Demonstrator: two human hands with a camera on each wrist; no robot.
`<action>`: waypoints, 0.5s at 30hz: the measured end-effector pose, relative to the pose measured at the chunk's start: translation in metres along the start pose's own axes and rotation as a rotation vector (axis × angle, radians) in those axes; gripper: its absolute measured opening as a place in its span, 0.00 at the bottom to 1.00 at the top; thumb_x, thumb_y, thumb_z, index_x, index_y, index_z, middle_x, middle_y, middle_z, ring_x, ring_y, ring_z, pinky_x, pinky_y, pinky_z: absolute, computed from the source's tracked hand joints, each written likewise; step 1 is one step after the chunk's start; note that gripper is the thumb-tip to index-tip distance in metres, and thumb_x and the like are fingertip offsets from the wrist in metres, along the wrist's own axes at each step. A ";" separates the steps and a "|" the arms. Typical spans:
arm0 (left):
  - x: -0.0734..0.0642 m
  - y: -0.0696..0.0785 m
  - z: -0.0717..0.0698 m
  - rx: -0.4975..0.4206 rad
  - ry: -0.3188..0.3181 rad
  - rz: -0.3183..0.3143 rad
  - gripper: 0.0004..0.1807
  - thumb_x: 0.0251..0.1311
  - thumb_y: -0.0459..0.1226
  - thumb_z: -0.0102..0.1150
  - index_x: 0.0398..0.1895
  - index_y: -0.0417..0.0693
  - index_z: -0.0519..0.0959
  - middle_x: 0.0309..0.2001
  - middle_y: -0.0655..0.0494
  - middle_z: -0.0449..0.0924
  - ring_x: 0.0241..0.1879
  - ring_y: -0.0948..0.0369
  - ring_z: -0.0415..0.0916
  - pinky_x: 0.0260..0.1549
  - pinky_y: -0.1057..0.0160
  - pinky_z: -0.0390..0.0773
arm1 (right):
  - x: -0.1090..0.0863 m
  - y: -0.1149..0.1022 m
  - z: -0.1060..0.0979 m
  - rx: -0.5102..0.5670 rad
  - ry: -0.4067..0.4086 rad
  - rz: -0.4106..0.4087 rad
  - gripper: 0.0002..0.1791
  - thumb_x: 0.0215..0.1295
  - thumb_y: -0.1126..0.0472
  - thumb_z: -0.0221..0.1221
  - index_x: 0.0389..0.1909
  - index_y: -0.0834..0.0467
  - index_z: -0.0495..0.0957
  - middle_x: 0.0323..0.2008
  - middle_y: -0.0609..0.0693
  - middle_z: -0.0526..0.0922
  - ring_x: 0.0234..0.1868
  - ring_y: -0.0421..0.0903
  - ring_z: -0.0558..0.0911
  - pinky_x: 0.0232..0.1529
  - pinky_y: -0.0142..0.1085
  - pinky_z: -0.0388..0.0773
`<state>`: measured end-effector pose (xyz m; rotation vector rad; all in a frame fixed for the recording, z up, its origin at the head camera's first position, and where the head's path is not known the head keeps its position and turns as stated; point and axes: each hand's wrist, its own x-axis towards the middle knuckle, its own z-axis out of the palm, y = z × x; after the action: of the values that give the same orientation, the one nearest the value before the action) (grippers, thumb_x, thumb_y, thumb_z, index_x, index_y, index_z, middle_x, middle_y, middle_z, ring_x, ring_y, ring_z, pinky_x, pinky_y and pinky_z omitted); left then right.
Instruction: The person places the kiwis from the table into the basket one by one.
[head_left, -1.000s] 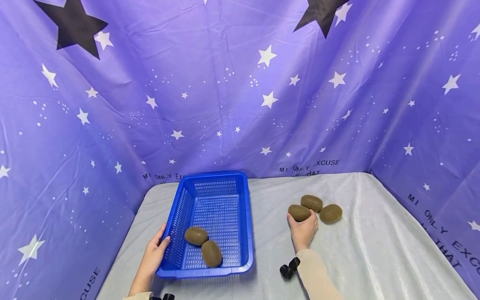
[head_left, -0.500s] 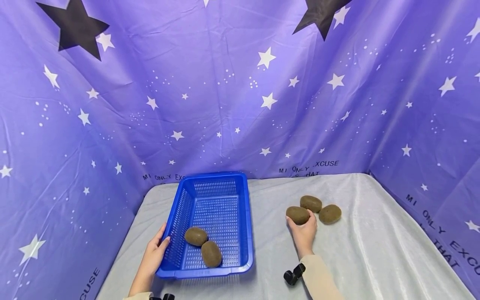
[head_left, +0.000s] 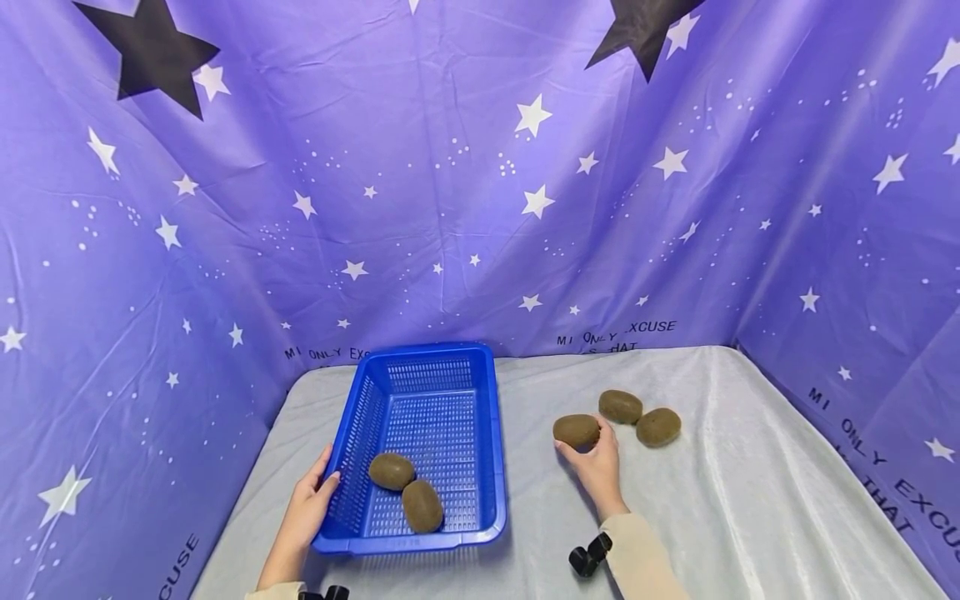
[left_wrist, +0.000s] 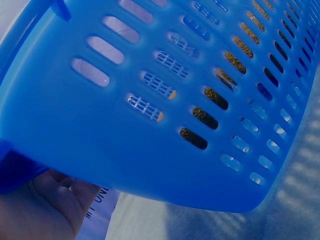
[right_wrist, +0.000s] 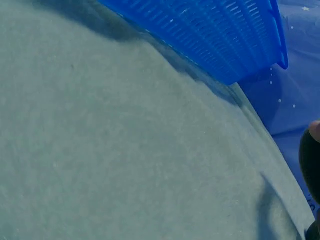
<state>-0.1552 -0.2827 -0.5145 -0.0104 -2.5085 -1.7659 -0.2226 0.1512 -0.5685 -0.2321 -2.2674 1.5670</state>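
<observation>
A blue plastic basket [head_left: 498, 467] stands left of centre on the cloth-covered table, with two brown kiwifruits inside, one kiwi [head_left: 392, 472] leaning near another kiwi [head_left: 423, 507]. My left hand [head_left: 306, 510] grips the basket's left rim, thumb on top; in the left wrist view the hand [left_wrist: 45, 207] is partly hidden under the rim. Between thumb and fingers, my right hand [head_left: 600, 468] holds a kiwi [head_left: 576, 431], which shows dark at the right wrist view's edge. Behind that hand lie two more kiwis, one [head_left: 620, 407] beside the other [head_left: 659, 427].
A pale grey cloth [head_left: 720, 517] covers the table. Purple star-printed fabric [head_left: 450, 208] hangs at the back and both sides, right at the table's edges. Between the basket and my right hand lies a stretch of grey cloth.
My right hand has moved left with the kiwi, away from the two kiwis on the cloth. The left hand and the basket have stayed put.
</observation>
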 end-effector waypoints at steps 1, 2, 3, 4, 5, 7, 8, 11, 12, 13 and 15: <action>0.000 0.000 0.000 0.002 0.000 -0.002 0.30 0.70 0.31 0.41 0.71 0.31 0.46 0.71 0.32 0.45 0.67 0.41 0.47 0.46 0.86 0.57 | 0.000 -0.002 0.000 0.003 -0.012 -0.004 0.44 0.44 0.62 0.72 0.62 0.67 0.61 0.59 0.67 0.66 0.59 0.62 0.64 0.58 0.54 0.61; 0.000 0.000 0.000 0.006 0.001 -0.007 0.30 0.70 0.32 0.41 0.71 0.31 0.46 0.71 0.32 0.45 0.67 0.41 0.47 0.46 0.86 0.57 | -0.001 -0.003 0.000 0.004 -0.023 -0.006 0.44 0.44 0.62 0.72 0.62 0.67 0.61 0.59 0.67 0.66 0.59 0.62 0.65 0.58 0.54 0.62; 0.000 0.001 0.000 0.007 0.004 -0.010 0.30 0.70 0.32 0.41 0.71 0.31 0.47 0.71 0.32 0.46 0.67 0.42 0.48 0.46 0.86 0.57 | -0.002 -0.005 -0.001 0.006 -0.033 -0.011 0.44 0.44 0.62 0.72 0.62 0.67 0.61 0.58 0.67 0.66 0.59 0.62 0.65 0.57 0.53 0.62; 0.000 0.001 0.001 0.008 0.004 -0.014 0.30 0.70 0.32 0.41 0.72 0.32 0.47 0.71 0.32 0.46 0.67 0.42 0.48 0.46 0.86 0.58 | -0.002 -0.006 -0.001 0.007 -0.042 -0.015 0.44 0.44 0.63 0.72 0.62 0.67 0.61 0.58 0.67 0.65 0.58 0.61 0.65 0.56 0.53 0.63; 0.000 0.001 0.001 0.008 0.005 -0.018 0.30 0.70 0.32 0.41 0.72 0.32 0.47 0.71 0.33 0.46 0.67 0.42 0.48 0.46 0.86 0.58 | -0.002 -0.008 -0.001 0.002 -0.048 -0.026 0.44 0.44 0.63 0.72 0.62 0.67 0.61 0.58 0.67 0.66 0.58 0.61 0.66 0.55 0.53 0.64; 0.000 0.002 0.001 0.006 0.006 -0.024 0.30 0.70 0.32 0.41 0.72 0.32 0.47 0.71 0.33 0.46 0.67 0.42 0.48 0.45 0.86 0.58 | -0.003 -0.010 0.000 -0.002 -0.061 -0.035 0.44 0.44 0.63 0.72 0.62 0.68 0.61 0.58 0.67 0.65 0.56 0.61 0.66 0.54 0.52 0.64; 0.000 0.002 0.001 0.005 0.005 -0.026 0.30 0.70 0.32 0.41 0.72 0.32 0.46 0.71 0.33 0.46 0.67 0.42 0.49 0.45 0.86 0.58 | -0.003 -0.011 0.000 -0.005 -0.068 -0.039 0.44 0.44 0.63 0.72 0.62 0.68 0.61 0.58 0.68 0.65 0.55 0.61 0.67 0.53 0.52 0.65; 0.000 0.002 0.001 0.004 0.002 -0.029 0.31 0.70 0.31 0.41 0.72 0.32 0.46 0.71 0.33 0.45 0.67 0.41 0.48 0.45 0.86 0.58 | -0.004 -0.015 0.000 -0.012 -0.093 -0.066 0.44 0.44 0.64 0.72 0.62 0.68 0.61 0.58 0.68 0.66 0.54 0.61 0.69 0.52 0.52 0.66; 0.000 0.002 0.001 0.004 0.002 -0.027 0.30 0.70 0.31 0.41 0.72 0.32 0.46 0.71 0.33 0.45 0.67 0.41 0.48 0.45 0.86 0.58 | -0.004 -0.017 0.000 -0.012 -0.104 -0.072 0.44 0.44 0.64 0.72 0.62 0.68 0.61 0.58 0.68 0.66 0.53 0.61 0.69 0.52 0.53 0.67; 0.000 0.001 0.000 0.004 0.003 -0.025 0.30 0.70 0.31 0.41 0.72 0.32 0.46 0.71 0.33 0.45 0.68 0.41 0.47 0.45 0.86 0.58 | -0.003 -0.018 0.000 -0.012 -0.111 -0.085 0.44 0.44 0.64 0.72 0.62 0.68 0.61 0.58 0.68 0.66 0.53 0.61 0.70 0.51 0.53 0.67; 0.000 0.001 0.000 0.004 0.002 -0.019 0.30 0.70 0.31 0.41 0.71 0.31 0.46 0.71 0.32 0.45 0.68 0.41 0.47 0.46 0.86 0.57 | -0.003 -0.022 0.000 -0.006 -0.123 -0.115 0.43 0.44 0.64 0.72 0.62 0.69 0.62 0.57 0.68 0.67 0.54 0.62 0.70 0.52 0.54 0.67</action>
<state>-0.1556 -0.2825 -0.5140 0.0151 -2.5195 -1.7663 -0.2181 0.1416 -0.5485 -0.0063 -2.3331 1.5550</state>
